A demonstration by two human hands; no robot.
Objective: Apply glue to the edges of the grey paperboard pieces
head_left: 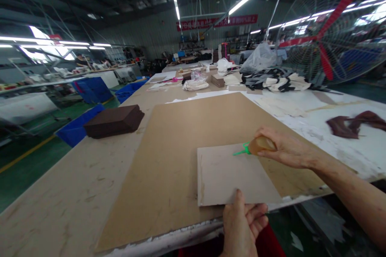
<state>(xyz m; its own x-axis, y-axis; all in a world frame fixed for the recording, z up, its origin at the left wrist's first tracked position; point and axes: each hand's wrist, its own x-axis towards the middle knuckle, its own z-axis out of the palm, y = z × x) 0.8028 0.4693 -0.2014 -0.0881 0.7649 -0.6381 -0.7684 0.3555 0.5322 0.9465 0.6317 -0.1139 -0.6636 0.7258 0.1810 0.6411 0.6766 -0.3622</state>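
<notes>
A pale grey-beige board (232, 176) lies on a larger brown sheet (177, 128) near the table's front edge. My left hand (241, 221) grips the board's near edge, thumb on top and fingers beneath. Above the board's far right part, my right hand (282, 148) is wrapped round an amber squeeze bottle (261, 145). The bottle lies tilted on its side, its green nozzle (241, 151) pointing left and down at the board's surface. A thin glossy streak runs along the board's left side. Whether the nozzle tip touches the board is too small to tell.
A stack of dark brown pieces (114, 121) sits at the table's left edge, beside a blue bin (70, 130). Dark brown scraps (350, 125) lie on the right. Fabric pieces (277, 80) and plastic bags are farther back. A large fan (319, 38) stands at the back right.
</notes>
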